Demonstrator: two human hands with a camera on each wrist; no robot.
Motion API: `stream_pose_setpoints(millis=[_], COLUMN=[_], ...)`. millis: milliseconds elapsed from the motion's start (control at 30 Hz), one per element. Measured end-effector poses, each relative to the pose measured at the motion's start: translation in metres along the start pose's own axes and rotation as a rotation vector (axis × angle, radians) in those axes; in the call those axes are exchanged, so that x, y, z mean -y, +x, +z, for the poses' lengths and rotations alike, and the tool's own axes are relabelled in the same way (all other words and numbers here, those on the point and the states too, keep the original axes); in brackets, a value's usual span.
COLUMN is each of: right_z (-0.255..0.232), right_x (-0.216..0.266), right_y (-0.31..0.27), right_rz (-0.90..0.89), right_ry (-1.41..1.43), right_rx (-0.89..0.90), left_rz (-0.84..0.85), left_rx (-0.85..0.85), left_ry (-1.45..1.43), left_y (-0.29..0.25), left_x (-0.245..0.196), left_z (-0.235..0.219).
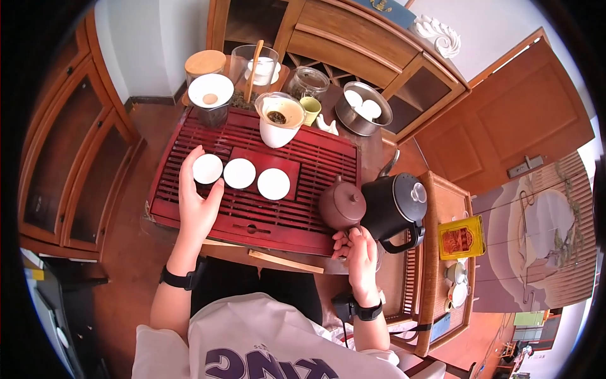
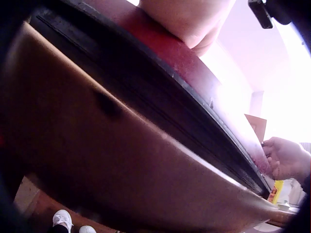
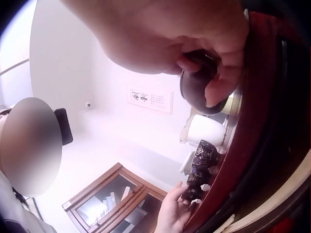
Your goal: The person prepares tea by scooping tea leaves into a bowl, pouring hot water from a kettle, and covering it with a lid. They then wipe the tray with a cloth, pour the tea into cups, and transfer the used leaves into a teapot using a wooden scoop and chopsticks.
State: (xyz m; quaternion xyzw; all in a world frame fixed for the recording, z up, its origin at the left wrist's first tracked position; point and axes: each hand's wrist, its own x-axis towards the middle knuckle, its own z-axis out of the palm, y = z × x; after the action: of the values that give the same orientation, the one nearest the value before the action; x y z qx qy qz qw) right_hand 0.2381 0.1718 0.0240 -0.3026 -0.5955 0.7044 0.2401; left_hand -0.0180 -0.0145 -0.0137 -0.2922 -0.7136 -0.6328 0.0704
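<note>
A dark red slatted tea tray (image 1: 278, 240) lies before me in the head view. My left hand (image 1: 199, 208) holds the leftmost teacup (image 1: 207, 168) between thumb and fingers. Two more teacups, a middle one (image 1: 240, 173) and a right one (image 1: 273, 184), stand beside it in a row. All three are white inside; the right wrist view shows dark patterned outsides (image 3: 205, 154). At the tray's right front corner, my right hand (image 1: 360, 259) grips the handle of a brown clay teapot (image 1: 341, 205). The teapot's lid is on. The handle is mostly hidden by my fingers.
A black electric kettle (image 1: 396, 205) stands right of the teapot. Behind the cups is a white pitcher (image 1: 278, 134) with a strainer holding tea leaves. A metal bowl (image 1: 363, 129) holds white cups. A wooden strip (image 1: 287, 261) lies along the front edge.
</note>
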Motion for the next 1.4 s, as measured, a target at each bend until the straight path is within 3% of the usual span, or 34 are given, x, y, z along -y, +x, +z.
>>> stream_pose_setpoints(millis=[100,300,367,400,533,600,633,700,767,833,967,1033,1100,1167,1233,1400], right_z=[0.005,0.01,0.014,0.015,0.012,0.014,0.015,0.015,0.011,0.009,0.008,0.008,0.012,0.017,0.016,0.016], right_x=[0.0,0.0,0.001,0.001,-0.006,-0.006,-0.006,-0.005,-0.009,-0.01,-0.001,-0.006,-0.006,-0.005,-0.012,-0.013], right_y=[-0.005,-0.007,-0.005,-0.004,0.001,0.001,0.001,0.001,0.004,0.007,0.014,0.015,0.011,0.007,0.009,0.011], right_rz=[-0.054,-0.032,-0.032,-0.046,-0.114,-0.155,-0.153,-0.158,-0.158,-0.14,-0.036,-0.11,-0.29,-0.336,-0.503,-0.576], right_ry=[-0.016,-0.193,-0.182,-0.255,-0.371,-0.414,-0.404,-0.428,-0.415,-0.405,-0.329,-0.31,-0.464,-0.487,-0.533,-0.562], right_rx=[-0.06,0.066,0.076,0.088,0.111,0.106,0.096,0.094,0.093,0.122,0.121,0.128,-0.015,-0.059,-0.093,-0.093], left_rz=[-0.008,0.001,0.048,-0.036,0.004,0.206,0.211,0.411,0.434,0.506,0.425,0.387,0.362,0.353,0.357,0.388], left_rx=[0.008,-0.003,-0.069,-0.115,-0.214,-0.297,-0.283,-0.237,-0.189,-0.024,0.199,0.254,0.242,0.216,0.198,0.172], left_ry=[-0.006,0.004,-0.022,-0.16,-0.133,-0.09,-0.088,0.047,0.066,0.087,0.012,0.027,0.021,0.136,0.173,0.306], left_y=[0.0,-0.002,-0.002,-0.002,-0.005,-0.006,-0.008,-0.017,-0.031,-0.044,-0.059,-0.064,-0.066,-0.066,-0.067,-0.067], left_x=[0.0,0.002,0.004,-0.004,-0.014,-0.018,-0.021,-0.026,-0.036,-0.05,-0.066,-0.064,-0.061,-0.062,-0.063,-0.063], left_z=[-0.001,-0.002,-0.002,0.0,0.0,-0.002,-0.002,-0.001,0.003,0.01,0.036,0.045,0.053,0.057,0.06,0.065])
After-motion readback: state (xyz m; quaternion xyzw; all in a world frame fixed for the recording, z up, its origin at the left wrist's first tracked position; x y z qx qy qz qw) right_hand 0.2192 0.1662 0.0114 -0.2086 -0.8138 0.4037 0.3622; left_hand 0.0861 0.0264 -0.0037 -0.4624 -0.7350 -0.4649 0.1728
